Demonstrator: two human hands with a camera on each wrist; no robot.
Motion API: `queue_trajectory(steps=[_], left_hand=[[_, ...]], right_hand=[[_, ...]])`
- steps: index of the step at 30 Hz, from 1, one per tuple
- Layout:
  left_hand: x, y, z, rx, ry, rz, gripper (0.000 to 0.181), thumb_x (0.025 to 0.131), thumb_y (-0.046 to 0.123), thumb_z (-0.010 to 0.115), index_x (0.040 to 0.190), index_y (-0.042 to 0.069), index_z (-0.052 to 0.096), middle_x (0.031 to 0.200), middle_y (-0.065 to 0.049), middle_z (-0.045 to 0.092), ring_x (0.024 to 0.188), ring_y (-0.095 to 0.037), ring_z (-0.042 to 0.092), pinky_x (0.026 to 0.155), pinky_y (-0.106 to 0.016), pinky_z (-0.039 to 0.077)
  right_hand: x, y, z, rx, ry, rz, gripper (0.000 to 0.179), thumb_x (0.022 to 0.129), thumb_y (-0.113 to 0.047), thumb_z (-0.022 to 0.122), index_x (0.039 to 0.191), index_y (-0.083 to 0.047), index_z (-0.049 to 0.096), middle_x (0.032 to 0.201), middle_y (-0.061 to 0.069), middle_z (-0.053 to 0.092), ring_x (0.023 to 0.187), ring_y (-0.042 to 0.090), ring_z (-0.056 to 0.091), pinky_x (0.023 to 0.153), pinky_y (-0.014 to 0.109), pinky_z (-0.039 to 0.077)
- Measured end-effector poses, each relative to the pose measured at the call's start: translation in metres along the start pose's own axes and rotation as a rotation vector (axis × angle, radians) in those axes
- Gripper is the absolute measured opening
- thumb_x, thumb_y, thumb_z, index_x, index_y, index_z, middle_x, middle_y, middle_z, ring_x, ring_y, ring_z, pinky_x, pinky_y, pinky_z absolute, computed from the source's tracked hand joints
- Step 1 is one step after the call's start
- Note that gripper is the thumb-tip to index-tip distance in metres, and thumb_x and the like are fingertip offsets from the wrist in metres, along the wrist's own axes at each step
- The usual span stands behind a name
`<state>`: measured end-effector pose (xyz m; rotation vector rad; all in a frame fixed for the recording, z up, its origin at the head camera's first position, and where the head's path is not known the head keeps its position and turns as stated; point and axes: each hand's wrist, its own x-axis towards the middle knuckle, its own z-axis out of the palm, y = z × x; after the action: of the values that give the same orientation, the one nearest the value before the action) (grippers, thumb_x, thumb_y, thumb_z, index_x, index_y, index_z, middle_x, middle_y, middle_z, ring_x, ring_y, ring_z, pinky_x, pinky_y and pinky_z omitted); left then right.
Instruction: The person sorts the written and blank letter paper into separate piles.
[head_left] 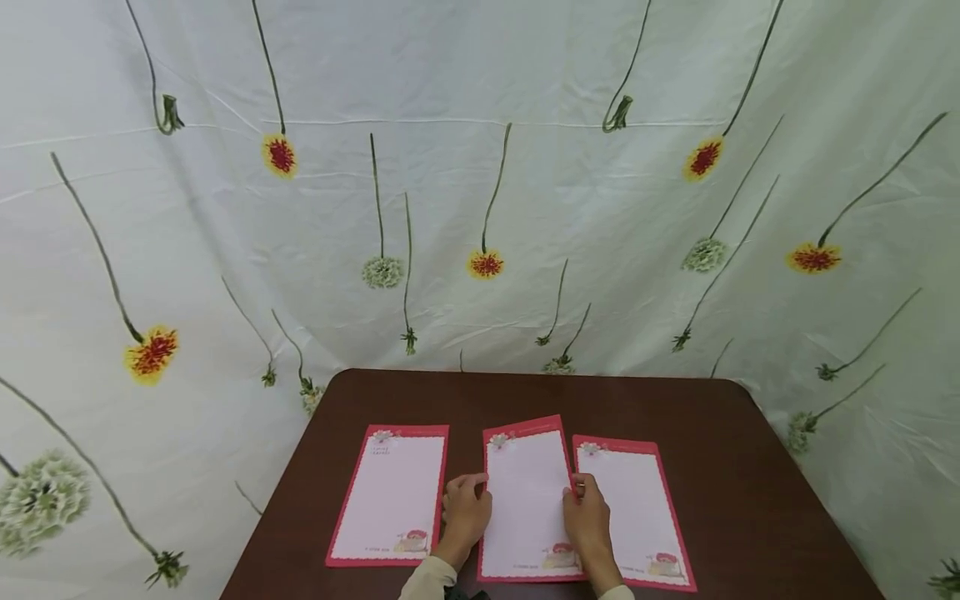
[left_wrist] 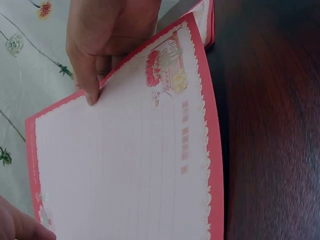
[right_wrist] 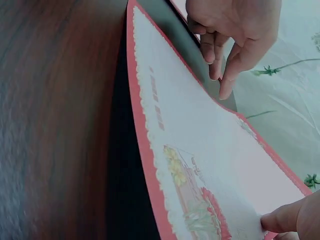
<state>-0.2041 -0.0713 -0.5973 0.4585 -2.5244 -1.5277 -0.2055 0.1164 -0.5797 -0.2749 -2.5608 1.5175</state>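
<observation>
A red-bordered sheet of letter paper (head_left: 525, 500) is in the middle of the head view, with a flower at its top left and a small picture at its bottom right. Faint ruled lines show on it in the left wrist view. My left hand (head_left: 467, 515) holds its left edge with the fingertips. Opposite, my right hand (head_left: 588, 518) pinches the right edge, its thumb on the paper's face, as the left wrist view shows. The sheet bows, and its near edge stands off the table in the right wrist view.
A similar sheet (head_left: 397, 500) lies to the left, with small writing near its top. Another sheet (head_left: 637, 508) lies on the right, partly behind the right hand. The brown table (head_left: 750, 500) stands against a flower-printed white cloth (head_left: 570, 192).
</observation>
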Motion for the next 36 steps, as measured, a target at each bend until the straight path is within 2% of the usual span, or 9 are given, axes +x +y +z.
queue_trajectory(steps=[5, 12, 16, 19, 21, 23, 27, 31, 36], left_hand=[[-0.001, -0.004, 0.013, -0.021, -0.014, 0.021, 0.041, 0.091, 0.010, 0.058, 0.129, -0.003, 0.067, 0.139, -0.033, 0.048, 0.128, -0.055, 0.041, 0.101, -0.075, 0.027], [-0.009, 0.009, 0.017, -0.024, -0.045, 0.052, 0.041, 0.092, 0.011, 0.058, 0.127, -0.009, 0.067, 0.132, -0.029, 0.051, 0.124, -0.053, 0.045, 0.098, -0.070, 0.031], [-0.012, 0.012, 0.022, -0.017, -0.051, 0.064, 0.035, 0.092, 0.010, 0.060, 0.121, -0.005, 0.071, 0.131, -0.027, 0.053, 0.122, -0.051, 0.046, 0.095, -0.068, 0.032], [-0.014, 0.013, 0.028, -0.012, -0.042, 0.106, 0.029, 0.092, 0.011, 0.061, 0.115, -0.001, 0.074, 0.126, -0.025, 0.057, 0.116, -0.049, 0.050, 0.089, -0.065, 0.034], [-0.015, 0.015, 0.033, -0.004, -0.054, 0.140, 0.030, 0.093, 0.013, 0.059, 0.118, 0.001, 0.072, 0.121, -0.022, 0.062, 0.112, -0.047, 0.053, 0.086, -0.063, 0.034], [-0.016, 0.018, 0.036, -0.002, -0.083, 0.163, 0.032, 0.095, 0.014, 0.057, 0.122, 0.003, 0.071, 0.112, -0.017, 0.067, 0.109, -0.045, 0.057, 0.084, -0.060, 0.034], [-0.019, 0.028, 0.041, -0.017, -0.203, 0.198, 0.037, 0.098, 0.014, 0.051, 0.129, 0.002, 0.068, 0.103, -0.010, 0.071, 0.108, -0.043, 0.062, 0.083, -0.059, 0.032], [-0.024, 0.038, 0.048, -0.038, -0.289, 0.216, 0.043, 0.097, 0.013, 0.055, 0.136, -0.004, 0.062, 0.110, -0.011, 0.072, 0.108, -0.041, 0.063, 0.089, -0.064, 0.032], [-0.029, 0.047, 0.059, -0.071, -0.357, 0.255, 0.046, 0.099, 0.011, 0.059, 0.140, -0.008, 0.057, 0.119, -0.015, 0.073, 0.101, -0.033, 0.063, 0.091, -0.066, 0.029]], right_hand=[[0.002, 0.002, -0.010, 0.000, 0.000, 0.014, 0.029, 0.099, -0.005, 0.063, 0.125, 0.007, 0.061, 0.104, 0.022, 0.071, 0.092, 0.031, 0.068, 0.074, 0.042, 0.052], [0.004, 0.002, -0.025, 0.009, 0.019, 0.044, 0.029, 0.099, -0.006, 0.061, 0.126, 0.006, 0.061, 0.107, 0.023, 0.070, 0.093, 0.031, 0.067, 0.074, 0.039, 0.052], [0.004, 0.002, -0.036, 0.003, 0.023, 0.060, 0.031, 0.100, -0.007, 0.061, 0.127, 0.007, 0.060, 0.108, 0.024, 0.070, 0.094, 0.032, 0.067, 0.073, 0.038, 0.052], [0.004, 0.005, -0.044, -0.006, 0.035, 0.059, 0.032, 0.100, -0.007, 0.061, 0.127, 0.008, 0.059, 0.107, 0.025, 0.070, 0.093, 0.033, 0.067, 0.072, 0.039, 0.052], [0.006, 0.008, -0.050, -0.011, 0.053, 0.062, 0.032, 0.100, -0.007, 0.061, 0.128, 0.009, 0.058, 0.106, 0.026, 0.069, 0.092, 0.033, 0.067, 0.071, 0.038, 0.051], [0.008, 0.011, -0.054, -0.021, 0.077, 0.066, 0.033, 0.100, -0.007, 0.062, 0.128, 0.008, 0.058, 0.106, 0.026, 0.070, 0.090, 0.033, 0.068, 0.069, 0.037, 0.051], [0.013, 0.020, -0.062, -0.053, 0.133, 0.066, 0.032, 0.099, -0.008, 0.063, 0.127, 0.006, 0.057, 0.105, 0.026, 0.071, 0.090, 0.035, 0.069, 0.067, 0.036, 0.050], [0.016, 0.030, -0.071, -0.094, 0.201, 0.054, 0.030, 0.099, -0.007, 0.064, 0.126, 0.004, 0.061, 0.106, 0.028, 0.073, 0.093, 0.041, 0.071, 0.070, 0.043, 0.053], [0.021, 0.040, -0.083, -0.135, 0.256, 0.044, 0.031, 0.099, -0.006, 0.062, 0.127, 0.007, 0.063, 0.111, 0.032, 0.072, 0.096, 0.048, 0.070, 0.081, 0.058, 0.054]])
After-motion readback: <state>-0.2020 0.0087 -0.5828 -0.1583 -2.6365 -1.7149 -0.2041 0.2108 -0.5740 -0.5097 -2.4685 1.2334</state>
